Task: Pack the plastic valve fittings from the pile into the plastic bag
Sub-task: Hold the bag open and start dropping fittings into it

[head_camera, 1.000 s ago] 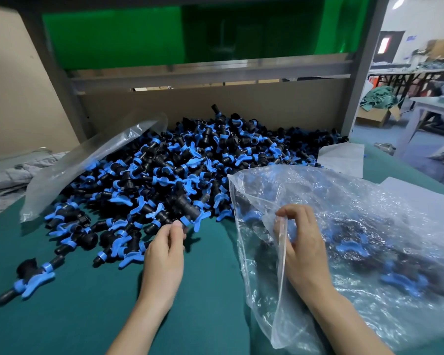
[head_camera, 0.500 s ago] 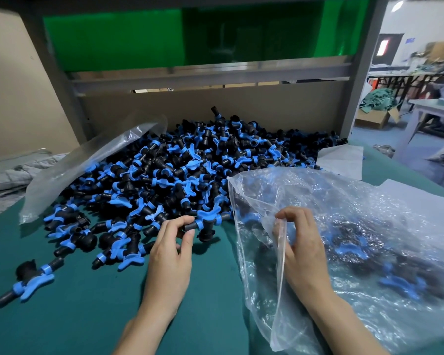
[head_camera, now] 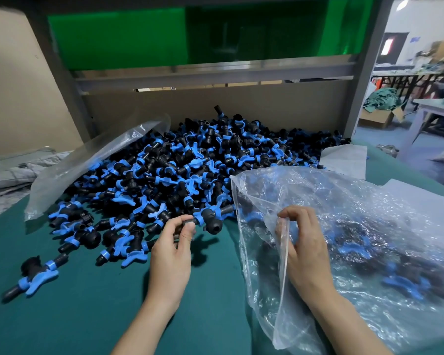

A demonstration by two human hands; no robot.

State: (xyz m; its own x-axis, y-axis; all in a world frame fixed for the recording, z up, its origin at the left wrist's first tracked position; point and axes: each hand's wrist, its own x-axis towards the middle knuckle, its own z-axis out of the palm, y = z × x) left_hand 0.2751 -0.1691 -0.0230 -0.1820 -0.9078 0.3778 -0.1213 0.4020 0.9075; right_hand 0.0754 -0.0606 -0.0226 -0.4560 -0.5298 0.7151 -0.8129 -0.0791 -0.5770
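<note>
A big pile of black valve fittings with blue handles (head_camera: pixel 185 165) covers the back half of the green table. My left hand (head_camera: pixel 173 252) pinches one fitting (head_camera: pixel 209 219) by its black stub end, lifted just off the pile's near edge and close to the bag's mouth. My right hand (head_camera: pixel 301 242) grips the near rim of the clear plastic bag (head_camera: pixel 369 226) and holds its mouth up. Several fittings lie inside the bag, blurred by the plastic.
A single fitting (head_camera: pixel 34 276) lies apart at the near left. An empty clear bag (head_camera: pixel 87 160) leans over the pile's left side. White sheets (head_camera: pixel 345 160) lie behind the bag. A grey frame with a green panel (head_camera: pixel 164 34) walls the table's back.
My left hand reached into the pile's edge, took hold of one fitting and drew it right toward the bag's mouth. My right hand has kept its grip on the bag's rim.
</note>
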